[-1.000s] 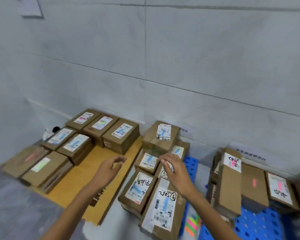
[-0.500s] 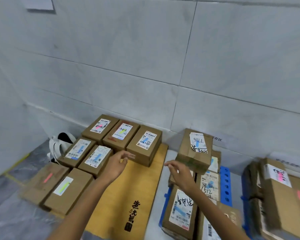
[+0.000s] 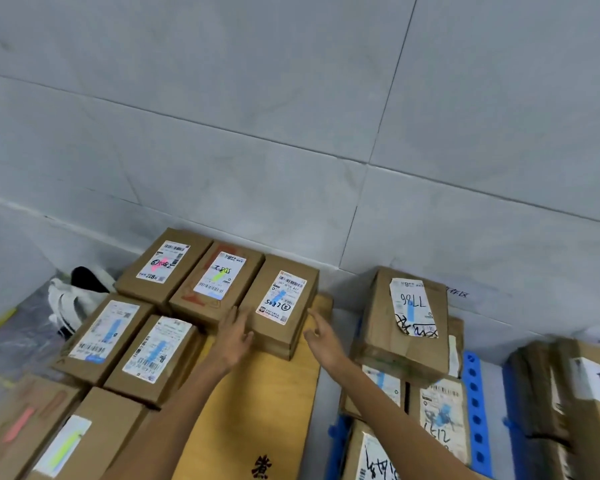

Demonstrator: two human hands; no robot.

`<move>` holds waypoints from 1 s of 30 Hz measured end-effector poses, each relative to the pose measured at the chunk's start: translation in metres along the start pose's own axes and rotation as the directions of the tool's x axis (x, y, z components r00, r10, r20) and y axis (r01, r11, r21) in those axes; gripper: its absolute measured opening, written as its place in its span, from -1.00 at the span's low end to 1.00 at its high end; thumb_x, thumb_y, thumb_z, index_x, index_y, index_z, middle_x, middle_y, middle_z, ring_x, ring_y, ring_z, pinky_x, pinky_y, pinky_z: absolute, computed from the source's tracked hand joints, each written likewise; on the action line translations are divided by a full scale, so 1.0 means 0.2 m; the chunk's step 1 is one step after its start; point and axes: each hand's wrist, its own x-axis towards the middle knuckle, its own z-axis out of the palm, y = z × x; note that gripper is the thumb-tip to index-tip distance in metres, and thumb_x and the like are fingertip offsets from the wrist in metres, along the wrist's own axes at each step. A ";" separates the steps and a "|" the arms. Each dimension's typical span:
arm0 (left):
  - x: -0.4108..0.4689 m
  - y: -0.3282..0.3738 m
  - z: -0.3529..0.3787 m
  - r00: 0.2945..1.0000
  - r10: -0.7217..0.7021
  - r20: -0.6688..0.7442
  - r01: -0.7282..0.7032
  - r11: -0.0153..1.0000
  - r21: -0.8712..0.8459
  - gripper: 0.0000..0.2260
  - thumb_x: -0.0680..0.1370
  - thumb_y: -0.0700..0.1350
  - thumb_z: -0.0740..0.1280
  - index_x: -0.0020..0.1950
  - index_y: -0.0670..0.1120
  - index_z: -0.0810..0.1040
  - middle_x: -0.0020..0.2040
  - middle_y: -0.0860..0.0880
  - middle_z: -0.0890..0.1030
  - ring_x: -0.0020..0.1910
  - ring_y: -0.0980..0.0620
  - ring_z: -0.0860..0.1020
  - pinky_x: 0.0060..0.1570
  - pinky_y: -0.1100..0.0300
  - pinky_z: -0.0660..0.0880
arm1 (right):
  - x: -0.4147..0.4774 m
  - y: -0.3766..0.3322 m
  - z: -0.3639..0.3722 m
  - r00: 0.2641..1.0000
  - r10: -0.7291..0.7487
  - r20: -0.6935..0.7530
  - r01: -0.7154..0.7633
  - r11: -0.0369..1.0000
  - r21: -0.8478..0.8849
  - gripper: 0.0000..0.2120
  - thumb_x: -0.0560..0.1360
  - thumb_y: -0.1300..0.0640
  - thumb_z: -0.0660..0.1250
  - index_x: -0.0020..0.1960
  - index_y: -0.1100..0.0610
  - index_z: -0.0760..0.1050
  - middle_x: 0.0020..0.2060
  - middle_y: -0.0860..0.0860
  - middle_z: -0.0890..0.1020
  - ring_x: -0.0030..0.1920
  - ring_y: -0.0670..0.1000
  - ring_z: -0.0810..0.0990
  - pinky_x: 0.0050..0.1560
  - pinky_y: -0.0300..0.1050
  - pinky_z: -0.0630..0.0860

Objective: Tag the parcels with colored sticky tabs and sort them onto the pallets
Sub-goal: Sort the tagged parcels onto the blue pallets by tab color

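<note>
At centre frame a blue-tabbed parcel (image 3: 279, 299) lies on the wooden board (image 3: 257, 410). The left hand (image 3: 232, 337) touches its near left corner, fingers straight; the right hand (image 3: 321, 336) hovers open just beside its right edge; neither grips. Every parcel in view seems already tabbed, though blur hides some. Sorting is left, likely toward the blue pallet (image 3: 473, 403) at lower right.

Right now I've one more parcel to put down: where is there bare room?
The wooden board is bare in front of the parcel that the left hand and right hand flank. A narrow floor strip separates board and blue pallet. The back row sits tight; the pallet is stacked.
</note>
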 end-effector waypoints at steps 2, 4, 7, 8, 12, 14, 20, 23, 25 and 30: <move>0.02 0.00 0.02 0.998 -0.017 -0.065 0.017 1.000 -0.002 -0.53 0.58 -0.16 0.23 0.47 -0.07 0.20 0.49 -0.14 0.16 0.48 -0.11 0.13 0.45 -0.02 0.17 | 0.08 0.01 0.05 0.998 0.048 0.034 -0.051 0.994 0.094 -0.53 0.61 0.21 0.11 0.49 0.07 0.10 0.31 -0.07 0.34 0.38 0.00 0.31 0.19 -0.28 0.29; 0.02 0.00 0.04 0.992 -0.041 -0.115 0.032 0.997 -0.076 -0.57 0.58 -0.11 0.25 0.42 -0.11 0.26 0.40 -0.12 0.31 0.39 -0.08 0.29 0.38 0.02 0.28 | 0.14 0.05 0.10 0.994 0.100 0.035 -0.104 0.980 0.169 -0.50 0.61 0.18 0.13 0.50 0.02 0.07 0.37 -0.02 0.32 0.36 0.02 0.34 0.21 -0.22 0.36; 0.03 0.01 0.05 0.987 -0.146 -0.069 0.128 0.968 -0.217 -0.50 0.57 0.04 0.26 0.45 -0.12 0.25 0.35 -0.12 0.31 0.29 -0.09 0.39 0.30 0.02 0.37 | 0.22 0.11 0.16 0.993 0.118 -0.021 -0.112 0.978 0.175 -0.49 0.60 0.15 0.17 0.49 -0.08 0.11 0.36 -0.04 0.24 0.30 0.01 0.36 0.25 -0.07 0.46; 0.04 0.02 0.06 0.983 -0.179 -0.051 0.162 0.957 -0.240 -0.49 0.56 0.04 0.26 0.45 -0.13 0.25 0.35 -0.14 0.28 0.29 -0.11 0.39 0.31 0.02 0.37 | 0.22 0.13 0.17 0.992 0.117 -0.041 -0.110 0.984 0.139 -0.50 0.59 0.16 0.18 0.47 -0.09 0.14 0.36 -0.02 0.22 0.31 0.02 0.35 0.26 -0.02 0.46; 0.01 0.04 0.08 0.967 -0.256 -0.003 0.242 0.915 -0.322 -0.58 0.55 -0.05 0.31 0.33 -0.19 0.34 0.30 -0.13 0.31 0.29 -0.10 0.38 0.30 0.06 0.35 | 0.15 0.18 0.21 0.991 0.094 -0.091 -0.089 0.995 0.054 -0.54 0.55 0.28 0.22 0.37 -0.08 0.31 0.29 0.08 0.21 0.29 0.05 0.34 0.20 -0.09 0.51; -0.04 0.05 0.08 0.962 -0.272 0.024 0.257 0.872 -0.417 -0.65 0.55 -0.09 0.32 0.24 -0.20 0.30 0.19 -0.11 0.42 0.21 -0.09 0.45 0.20 0.05 0.45 | 0.08 0.19 0.21 0.993 0.082 -0.087 -0.073 0.991 0.108 -0.54 0.55 0.33 0.20 0.36 -0.04 0.32 0.26 0.08 0.22 0.22 -0.03 0.34 0.09 -0.28 0.52; -0.36 0.07 -0.04 0.966 -0.186 -0.177 0.088 0.887 -0.452 -0.72 0.53 -0.17 0.33 0.18 -0.11 0.35 0.10 -0.01 0.50 0.05 0.06 0.49 -0.03 0.20 0.43 | -0.26 0.10 0.18 0.996 0.025 -0.087 -0.006 0.978 0.208 -0.51 0.53 0.35 0.22 0.34 -0.08 0.36 0.26 0.06 0.25 0.30 0.04 0.33 0.23 -0.07 0.50; -0.56 0.13 -0.11 0.968 -0.081 -0.238 -0.038 0.889 -0.456 -0.62 0.51 -0.14 0.36 0.29 -0.07 0.35 0.14 0.05 0.46 0.13 0.09 0.45 0.07 0.17 0.41 | -0.51 0.02 0.10 0.990 -0.101 -0.100 0.116 0.981 0.156 -0.54 0.55 0.31 0.22 0.36 -0.07 0.34 0.26 0.08 0.28 0.30 0.02 0.32 0.26 -0.13 0.45; -0.69 0.19 -0.15 0.959 -0.008 -0.284 -0.124 0.888 -0.443 -0.59 0.50 -0.11 0.37 0.32 -0.06 0.36 0.16 0.04 0.46 0.14 0.08 0.45 0.10 0.14 0.43 | -0.70 -0.01 0.04 0.977 -0.178 -0.115 0.195 0.967 0.166 -0.58 0.56 0.26 0.21 0.36 -0.04 0.34 0.25 0.07 0.29 0.27 0.00 0.36 0.18 -0.21 0.50; -0.95 0.42 -0.08 0.956 0.152 -0.250 -0.245 0.882 -0.402 -0.58 0.52 -0.04 0.34 0.35 -0.03 0.36 0.14 0.05 0.42 0.11 0.12 0.43 0.01 0.25 0.42 | -1.10 0.10 -0.13 0.954 -0.210 -0.216 0.248 0.955 0.165 -0.65 0.56 0.15 0.24 0.33 -0.07 0.37 0.24 0.00 0.33 0.18 -0.09 0.42 0.02 -0.23 0.57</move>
